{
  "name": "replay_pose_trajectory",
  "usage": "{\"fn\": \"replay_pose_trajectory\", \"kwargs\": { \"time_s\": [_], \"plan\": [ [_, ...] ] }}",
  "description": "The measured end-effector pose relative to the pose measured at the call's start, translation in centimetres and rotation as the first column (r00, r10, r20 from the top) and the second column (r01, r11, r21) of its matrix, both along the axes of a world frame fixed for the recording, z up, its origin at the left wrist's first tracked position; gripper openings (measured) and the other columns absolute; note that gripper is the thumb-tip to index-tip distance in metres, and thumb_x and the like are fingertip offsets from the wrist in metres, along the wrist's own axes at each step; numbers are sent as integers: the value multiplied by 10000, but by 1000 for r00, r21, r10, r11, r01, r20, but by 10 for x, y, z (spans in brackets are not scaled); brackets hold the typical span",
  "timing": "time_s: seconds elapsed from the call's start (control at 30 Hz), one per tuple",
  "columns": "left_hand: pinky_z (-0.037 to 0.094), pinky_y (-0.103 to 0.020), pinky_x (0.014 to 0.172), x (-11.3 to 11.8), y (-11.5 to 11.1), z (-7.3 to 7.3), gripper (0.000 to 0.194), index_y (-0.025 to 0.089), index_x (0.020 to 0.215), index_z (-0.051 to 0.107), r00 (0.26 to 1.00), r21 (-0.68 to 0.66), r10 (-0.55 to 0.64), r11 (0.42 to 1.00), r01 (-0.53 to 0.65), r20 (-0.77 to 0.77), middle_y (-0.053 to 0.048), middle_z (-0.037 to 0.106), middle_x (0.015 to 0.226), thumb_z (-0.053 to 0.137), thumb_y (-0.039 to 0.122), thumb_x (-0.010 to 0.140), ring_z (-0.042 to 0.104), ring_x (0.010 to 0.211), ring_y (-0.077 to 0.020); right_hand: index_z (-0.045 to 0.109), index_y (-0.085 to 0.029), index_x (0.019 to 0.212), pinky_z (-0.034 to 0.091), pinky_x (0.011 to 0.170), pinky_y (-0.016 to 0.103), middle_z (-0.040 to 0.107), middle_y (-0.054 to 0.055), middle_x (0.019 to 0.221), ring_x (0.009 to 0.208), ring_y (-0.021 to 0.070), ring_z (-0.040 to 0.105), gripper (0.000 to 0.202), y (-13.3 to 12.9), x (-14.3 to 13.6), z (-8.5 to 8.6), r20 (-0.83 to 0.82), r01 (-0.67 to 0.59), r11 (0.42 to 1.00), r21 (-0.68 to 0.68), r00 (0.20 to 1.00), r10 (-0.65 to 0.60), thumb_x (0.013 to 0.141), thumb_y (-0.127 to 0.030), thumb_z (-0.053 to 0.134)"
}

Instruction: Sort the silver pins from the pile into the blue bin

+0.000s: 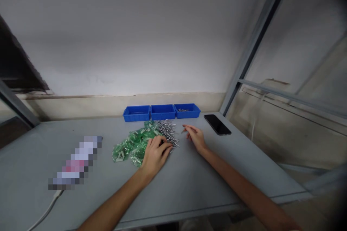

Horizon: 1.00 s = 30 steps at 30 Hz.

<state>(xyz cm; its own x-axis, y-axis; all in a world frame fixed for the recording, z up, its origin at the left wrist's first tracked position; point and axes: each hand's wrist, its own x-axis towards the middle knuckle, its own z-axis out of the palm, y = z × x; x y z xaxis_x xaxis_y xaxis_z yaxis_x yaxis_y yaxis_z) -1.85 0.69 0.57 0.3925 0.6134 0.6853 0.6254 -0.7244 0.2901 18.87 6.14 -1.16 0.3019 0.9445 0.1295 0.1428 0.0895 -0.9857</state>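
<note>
At the centre of the grey, smooth-topped table (187, 187) lies a loose heap of thin, silvery metal pins (167, 130); clock directions here are read from that heap, with 12 towards the wall. Crumpled, see-through green plastic packets (127, 144) with pale contents spread between 8 and 9 o'clock and touch the heap's edge.

The left hand (155, 151) is at 7 o'clock, over the near side of the packets; its fingers are curled, with thumb and forefinger reaching to the lower pins. Whether it pinches one I cannot tell. The right hand (196, 138) is just beyond the heap at 3 o'clock, fingers half bent and pointing towards it; something thin may sit at its fingertips, but the view is too small to be sure.

Three rectangular blue plastic trays stand in a row against the wall: the left tray (137, 117) at 10, the middle tray (163, 117) near 12, the right tray (188, 115) at 1, with some similar pins in its bottom. A flat black phone (217, 125) lies near 3 o'clock, past the right hand.

The step in hand looks like singling out pins from the heap. As I judge it, the next move calls for a fine fingertip grip on individual pins, with the packets kept from dragging others along.
</note>
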Motion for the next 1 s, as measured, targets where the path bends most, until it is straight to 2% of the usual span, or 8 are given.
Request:
{"fn": "replay_pose_trajectory", "kwargs": {
  "time_s": [0.17, 0.33, 0.53, 0.7, 0.8, 1.0],
  "plan": [
    [387, -323, 739, 2, -8, 1, 155, 191, 758, 658, 999, -36, -38, 999, 38, 4, -43, 570, 896, 596, 322, 811, 526, 845, -176, 694, -133, 884, 337, 400, 207, 663, 52, 733, 442, 91, 465, 383, -5, -4, 1, 60, -24, 999, 20, 998, 23, 673, -418, 549],
    [393, -323, 728, 4, -10, 2, 222, 165, 714, 637, 1000, -65, -22, 998, 23, 20, -51, 563, 860, 519, 288, 858, 526, 825, -172, 695, -124, 884, 344, 400, 209, 670, 54, 721, 431, 88, 463, 380, -6, -5, 2, 52, -43, 999, 17, 998, 42, 676, -406, 547],
    [408, -319, 729, 5, -7, 0, 226, 160, 741, 642, 999, -79, -10, 997, 14, 47, -59, 560, 867, 483, 257, 869, 524, 805, -166, 694, -130, 913, 349, 388, 197, 672, 59, 750, 444, 86, 466, 361, -6, -2, -1, 53, -56, 998, 16, 997, 55, 702, -377, 538],
    [418, -315, 741, 4, -5, -3, 202, 181, 904, 657, 998, -65, -21, 998, 25, 57, -61, 573, 907, 462, 234, 887, 531, 824, -167, 686, -126, 947, 368, 383, 199, 686, 77, 816, 446, 87, 490, 398, -6, 1, 2, 76, -71, 997, 19, 995, 69, 706, -413, 553],
    [422, -309, 742, 2, -4, -4, 212, 199, 988, 645, 998, -55, -38, 998, 40, 43, -61, 573, 927, 457, 210, 890, 535, 844, -167, 689, -133, 930, 372, 378, 205, 688, 76, 785, 423, 84, 487, 409, -5, 7, 8, 106, -46, 999, 10, 993, 45, 691, -446, 579],
    [414, -312, 738, 0, -1, -3, 143, 203, 856, 678, 998, 15, -34, 999, 33, 48, -55, 574, 915, 537, 216, 848, 540, 832, -166, 687, -102, 894, 381, 352, 216, 681, 85, 712, 361, 70, 460, 381, 13, 28, 15, 88, -14, 1000, 22, 996, 12, 686, -406, 591]
  ]
}}
